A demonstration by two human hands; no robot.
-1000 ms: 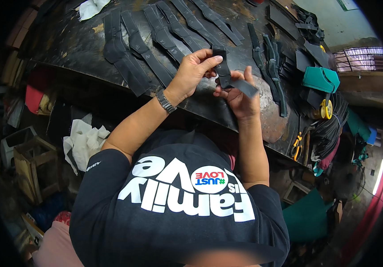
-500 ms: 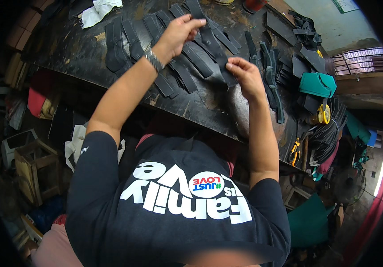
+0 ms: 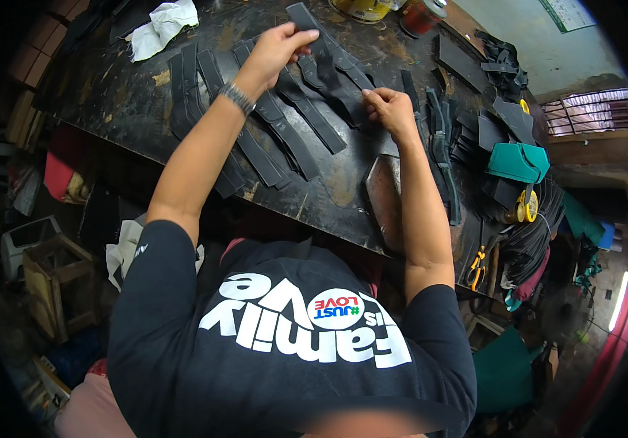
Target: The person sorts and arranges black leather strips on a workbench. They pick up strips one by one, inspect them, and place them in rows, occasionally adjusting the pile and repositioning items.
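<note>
Between my two hands, over the table, a long black strip [image 3: 324, 62] that looks like leather hangs at a slant. My left hand [image 3: 279, 51] pinches it near its far end, thumb on top. At its near end my right hand [image 3: 393, 113] is closed with thumb and fingertips on the strip; that end is blurred and partly behind the fingers. Under and beside the held strip, several similar black strips [image 3: 296, 146] lie side by side in a slanting row. Some of them bear small pale marks.
The worn dark table [image 3: 321, 201] carries a brown slab [image 3: 385, 193] by my right forearm. Dark narrow strips [image 3: 439, 157], black pieces and a teal piece [image 3: 518, 160] lie to the right. Yellow-handled pliers [image 3: 477, 266] hang at the edge. Far back are a white cloth [image 3: 162, 31] and red can [image 3: 422, 18].
Both hands have shifted slightly left with the strip. The right hand has moved up and the strip's near end has come off the brown slab, which now shows more.
</note>
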